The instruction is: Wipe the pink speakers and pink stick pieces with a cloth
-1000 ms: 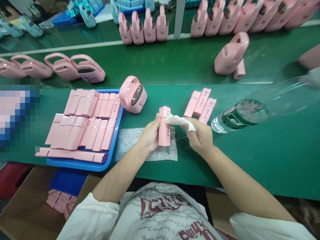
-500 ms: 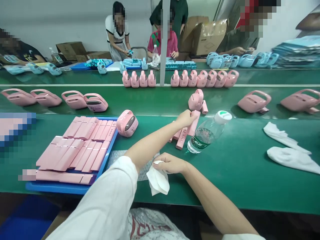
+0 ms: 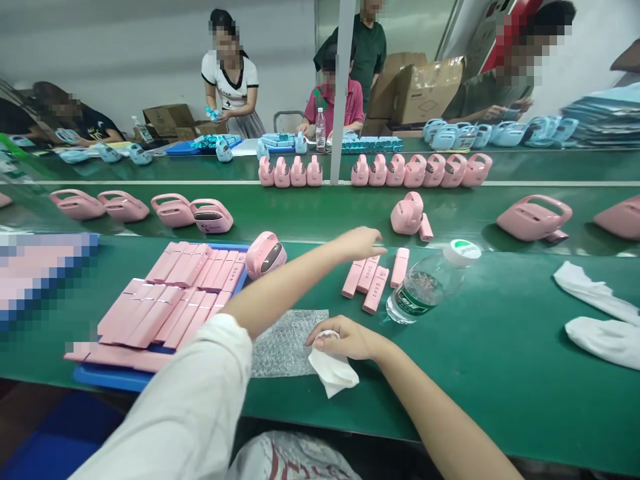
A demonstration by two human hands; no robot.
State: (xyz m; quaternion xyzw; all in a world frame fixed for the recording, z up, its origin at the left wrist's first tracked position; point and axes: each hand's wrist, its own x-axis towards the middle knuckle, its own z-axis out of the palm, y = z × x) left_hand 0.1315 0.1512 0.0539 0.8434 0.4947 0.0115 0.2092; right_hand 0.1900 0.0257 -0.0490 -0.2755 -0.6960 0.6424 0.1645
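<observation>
Over the pink oblong pieces (image 3: 376, 291) on the green table, my left hand (image 3: 359, 243) is stretched out with its fingers extended and nothing seen in them. A separate pink piece (image 3: 399, 268) lies just right of the group. My right hand (image 3: 350, 337), nearer to me, pinches a crumpled white cloth or tissue (image 3: 334, 373) that hangs from the fingers. Beneath and left of it lies a clear bubble-wrap sheet (image 3: 285, 350). A pink handled device (image 3: 266, 255) with a dark front panel sits left of my left forearm.
A blue tray (image 3: 107, 379) of pink pieces stands left. A water bottle (image 3: 417, 293) leans right of the loose pieces, with white gloves (image 3: 603, 340) farther right. More pink handled devices (image 3: 533, 219) line the belt; several people work opposite behind a post (image 3: 342, 93).
My left hand has let go of a pink piece, now lying beside the group, and drawn back to the left. My right hand still holds the white cloth. The camera view has shifted.
</observation>
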